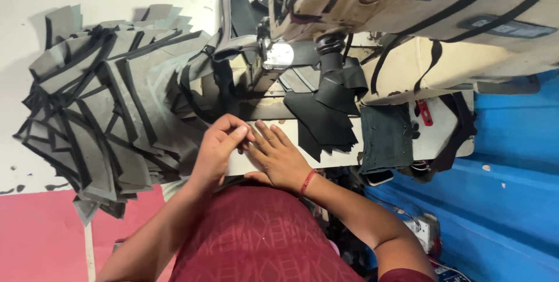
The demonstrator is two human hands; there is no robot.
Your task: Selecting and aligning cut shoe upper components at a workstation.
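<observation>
Head view, rotated a quarter turn: an industrial sewing machine, its cream housing worn and grimy, fills the upper right. I see both hands meeting at the edge of the white machine table. My left hand curls loosely, thumb and forefinger pinched together as if on something small; what lies between them I cannot tell. My right hand, a red thread bracelet at its wrist, lies flat with fingers spread and released, apparently pressing down on the table edge, gripping nothing.

Just beyond the fingertips a cluster of black cut pieces, angular and matte like thin synthetic leather or foam-backed fabric, hangs beneath the machine head, probably kept there within easy reach of the needle area. To the left a large fanned stack of grey foam-backed panels with black edge strips rests against the white surface, overlapped so each piece can be lifted singly. A dark green cloth drapes over the table's right end.
</observation>
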